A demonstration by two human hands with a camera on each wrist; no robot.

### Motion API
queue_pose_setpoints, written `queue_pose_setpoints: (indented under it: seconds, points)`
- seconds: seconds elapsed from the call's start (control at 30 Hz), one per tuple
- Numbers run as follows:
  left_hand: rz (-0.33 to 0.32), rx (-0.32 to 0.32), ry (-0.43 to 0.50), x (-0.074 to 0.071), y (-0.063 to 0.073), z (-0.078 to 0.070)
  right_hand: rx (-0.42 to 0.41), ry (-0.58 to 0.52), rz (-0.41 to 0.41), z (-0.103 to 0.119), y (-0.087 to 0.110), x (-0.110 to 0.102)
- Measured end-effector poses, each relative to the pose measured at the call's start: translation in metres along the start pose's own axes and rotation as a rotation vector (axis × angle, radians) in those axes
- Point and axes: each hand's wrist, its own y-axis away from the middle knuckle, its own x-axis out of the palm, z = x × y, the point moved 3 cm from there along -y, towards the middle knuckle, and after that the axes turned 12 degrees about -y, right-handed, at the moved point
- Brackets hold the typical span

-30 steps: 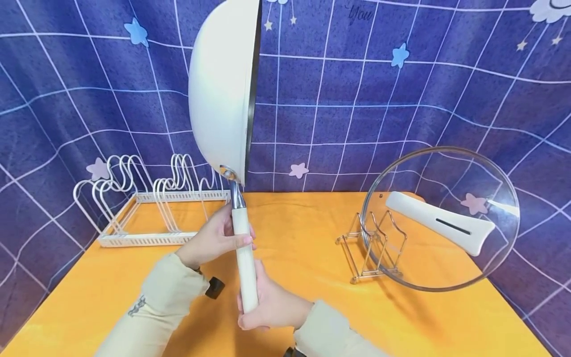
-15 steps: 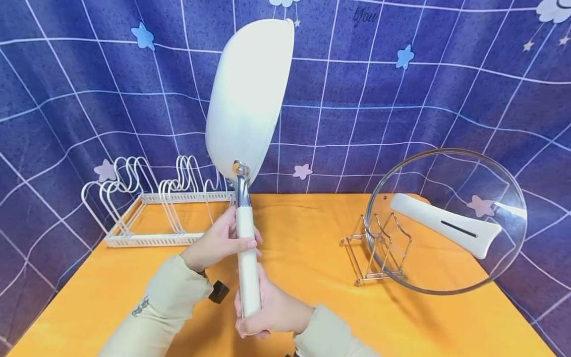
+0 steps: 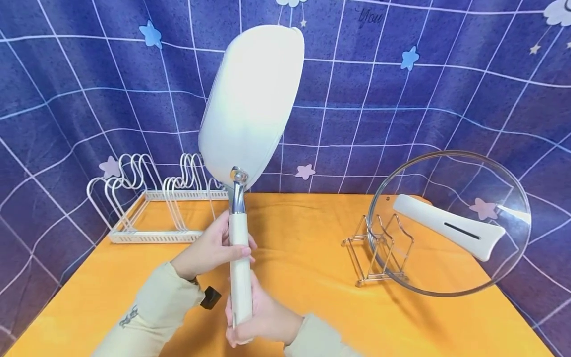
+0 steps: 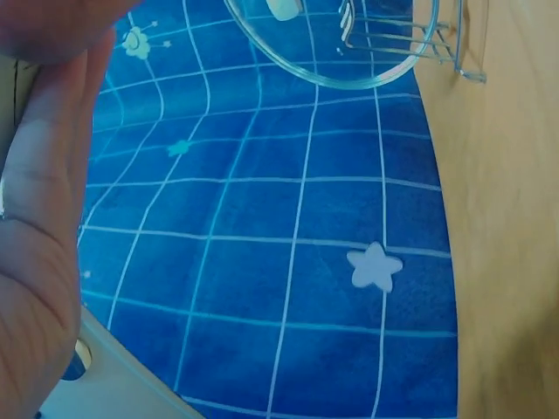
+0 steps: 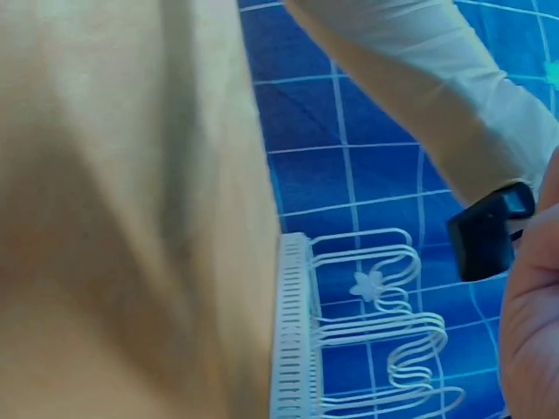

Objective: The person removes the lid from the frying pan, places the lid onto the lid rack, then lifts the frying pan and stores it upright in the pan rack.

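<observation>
A white pan (image 3: 256, 104) is held upright above the table, its outer side facing me and its handle (image 3: 241, 277) pointing down. My left hand (image 3: 209, 250) grips the upper part of that handle, thumb across the front. Lower down, near the handle's end, my right hand (image 3: 260, 312) wraps round it. In the left wrist view the left hand (image 4: 39, 227) fills the left edge, with a bit of the pan below. Only part of the right hand (image 5: 534, 305) shows at the edge of the right wrist view. The pan's inside is hidden.
A white wire rack (image 3: 156, 237) stands at the back left, behind my left hand. To the right, a small metal wire rack (image 3: 379, 275) holds a large glass lid (image 3: 446, 292) with a white handle. A blue patterned curtain (image 3: 357, 119) closes off the back of the orange table (image 3: 312, 238).
The pan has turned about its handle, so its dark rim no longer shows and its outer side faces me. It first shifted right, then its handle came slightly back left. Both hands keep their grip.
</observation>
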Motion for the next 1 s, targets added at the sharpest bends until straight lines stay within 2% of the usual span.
queue_pose_setpoints:
  seconds: [0.2,0.3,0.43,0.67,0.83,1.0]
  points:
    - [0.000,0.082,-0.025,-0.006,0.012,-0.004,0.007,-0.029,-0.006,-0.009,-0.007,0.008]
    - [-0.012,0.092,-0.042,-0.012,0.019,-0.005,-0.012,-0.067,0.017,-0.012,-0.013,0.015]
    - [-0.030,0.091,-0.046,-0.021,0.029,-0.007,-0.048,-0.035,0.039,-0.017,-0.022,0.025]
    - [-0.005,0.114,0.001,-0.027,0.038,-0.010,-0.065,0.035,0.067,-0.020,-0.026,0.029]
    - [-0.006,0.157,0.003,-0.031,0.042,-0.014,-0.108,0.094,0.106,-0.018,-0.030,0.033]
    - [0.007,0.199,0.020,-0.034,0.045,-0.015,-0.107,0.088,0.118,-0.020,-0.031,0.034]
